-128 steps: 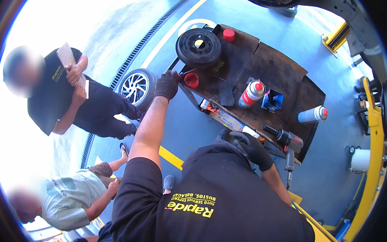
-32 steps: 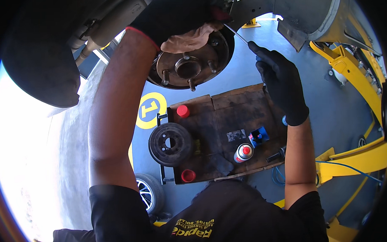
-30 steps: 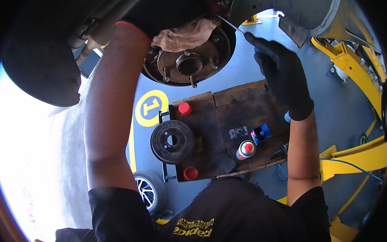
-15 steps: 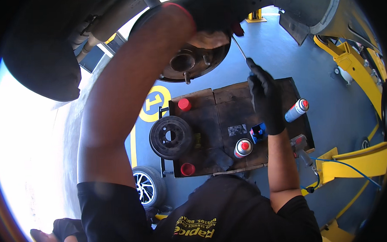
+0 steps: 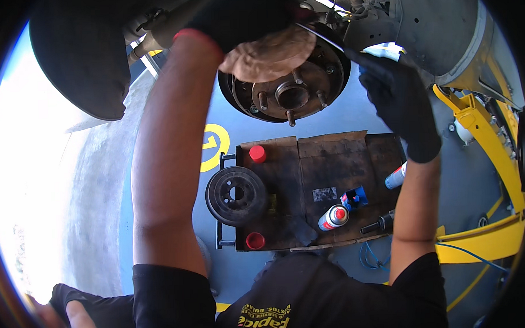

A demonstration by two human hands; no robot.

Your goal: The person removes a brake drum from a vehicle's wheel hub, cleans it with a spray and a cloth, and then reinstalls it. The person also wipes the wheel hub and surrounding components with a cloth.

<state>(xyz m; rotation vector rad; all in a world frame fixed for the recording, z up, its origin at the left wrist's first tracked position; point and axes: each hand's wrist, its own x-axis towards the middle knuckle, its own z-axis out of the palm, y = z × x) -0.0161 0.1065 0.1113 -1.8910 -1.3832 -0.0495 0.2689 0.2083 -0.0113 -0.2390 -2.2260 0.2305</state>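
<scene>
Gloved in black with a red cuff, my left hand point(image 5: 246, 20) is raised at the upper middle, by the wheel hub. A crumpled brown sheet point(image 5: 273, 56) hangs under it and seems gripped in it; the fingers are mostly hidden. My right hand point(image 5: 399, 98), in a black glove, is closed on a thin metal-shafted tool that looks like a screwdriver point(image 5: 327, 40). Its shaft slants up and left toward the left hand's fingertips. Below the sheet, the rusty wheel hub point(image 5: 272, 100) shows several studs and a round centre bore.
On the cardboard-covered cart point(image 5: 332, 161) below are a brake drum point(image 5: 236, 197), a red cap point(image 5: 257, 154), a red cup point(image 5: 255, 240), a spray can point(image 5: 334, 217), a blue box point(image 5: 354, 198) and an air tool point(image 5: 377, 223). A yellow lift arm point(image 5: 479, 246) stands at right.
My left hand has moved left with the brown sheet, uncovering more of the hub. My right hand has risen to the right with the screwdriver, its shaft now lying flatter.
</scene>
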